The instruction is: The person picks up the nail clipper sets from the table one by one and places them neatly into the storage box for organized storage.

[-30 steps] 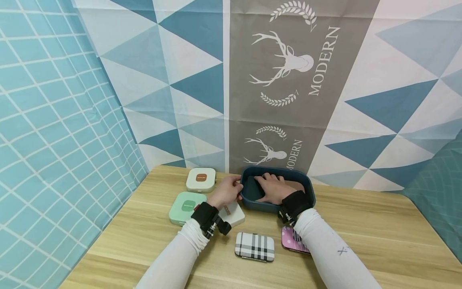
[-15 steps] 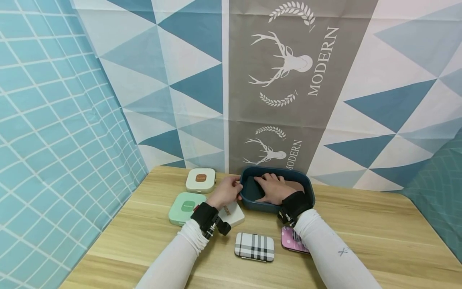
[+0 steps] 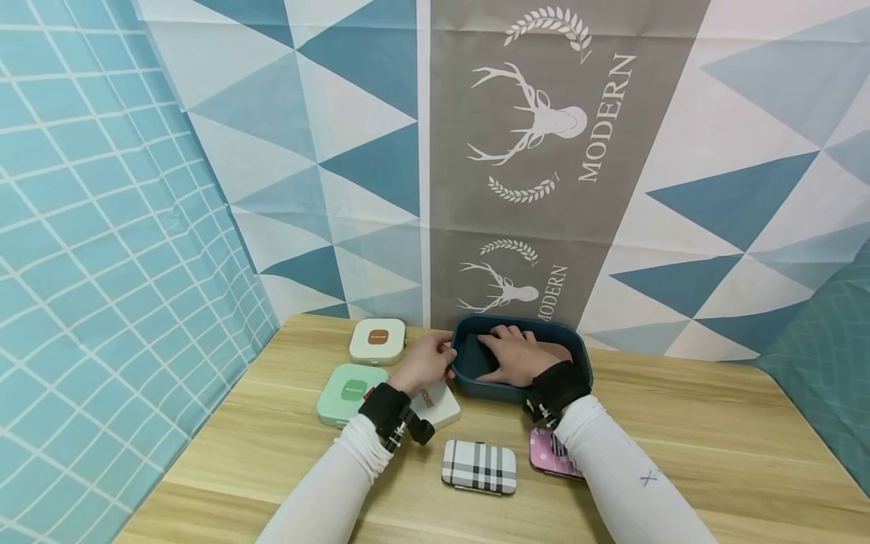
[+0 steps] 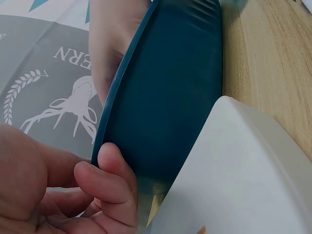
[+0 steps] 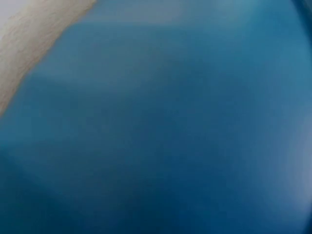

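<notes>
In the head view a dark blue storage bin (image 3: 492,391) stands at the back of the table. My left hand (image 3: 426,361) pinches its left rim; the left wrist view shows thumb and curled fingers (image 4: 114,165) at the bin's edge. My right hand (image 3: 519,357) reaches down inside, thumb and forefinger at opposite edges of a dark flat case (image 3: 473,357). To its right lies a brown flat thing (image 3: 556,350), partly hidden by the hand. The right wrist view shows only a blurred blue bin wall (image 5: 161,122).
Left of the bin sit a cream case (image 3: 377,341), a mint green case (image 3: 351,393) and a white case (image 3: 440,406) under my left wrist. A plaid case (image 3: 479,466) lies in front, and a pink dotted case (image 3: 547,452) is partly under my right forearm.
</notes>
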Demonstrator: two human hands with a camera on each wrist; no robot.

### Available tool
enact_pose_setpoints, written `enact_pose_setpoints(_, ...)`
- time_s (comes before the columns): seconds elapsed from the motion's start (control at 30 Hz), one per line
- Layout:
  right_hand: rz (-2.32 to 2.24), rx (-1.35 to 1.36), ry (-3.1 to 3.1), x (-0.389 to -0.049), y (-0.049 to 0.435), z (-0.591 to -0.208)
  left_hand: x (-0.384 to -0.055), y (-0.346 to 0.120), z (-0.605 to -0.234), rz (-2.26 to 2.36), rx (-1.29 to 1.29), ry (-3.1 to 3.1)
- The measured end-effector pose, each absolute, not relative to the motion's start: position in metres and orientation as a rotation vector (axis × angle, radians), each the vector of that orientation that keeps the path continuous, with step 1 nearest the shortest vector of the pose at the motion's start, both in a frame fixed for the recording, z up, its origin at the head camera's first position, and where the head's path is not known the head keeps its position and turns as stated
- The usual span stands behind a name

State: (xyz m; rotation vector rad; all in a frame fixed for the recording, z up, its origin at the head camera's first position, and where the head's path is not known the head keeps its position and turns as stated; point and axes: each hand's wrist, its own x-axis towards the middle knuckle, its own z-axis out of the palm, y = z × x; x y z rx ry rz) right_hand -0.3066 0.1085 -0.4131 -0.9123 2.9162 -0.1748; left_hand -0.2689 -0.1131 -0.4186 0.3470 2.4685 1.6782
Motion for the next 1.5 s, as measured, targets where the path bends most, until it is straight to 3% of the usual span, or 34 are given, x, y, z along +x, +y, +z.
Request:
enact_pose_setpoints(0.67, -0.315, -0.926, 3.037, -0.289, 0.122, -0.378, -0.270, -0.114, -0.418, 1.668, 0.319, 2.453)
enact_pose_setpoints(1.5, -0.662, -0.849, 3.151, -0.277, 0.169, -0.375, -0.269, -0.111, -0.417, 1.688, 0.281, 2.465)
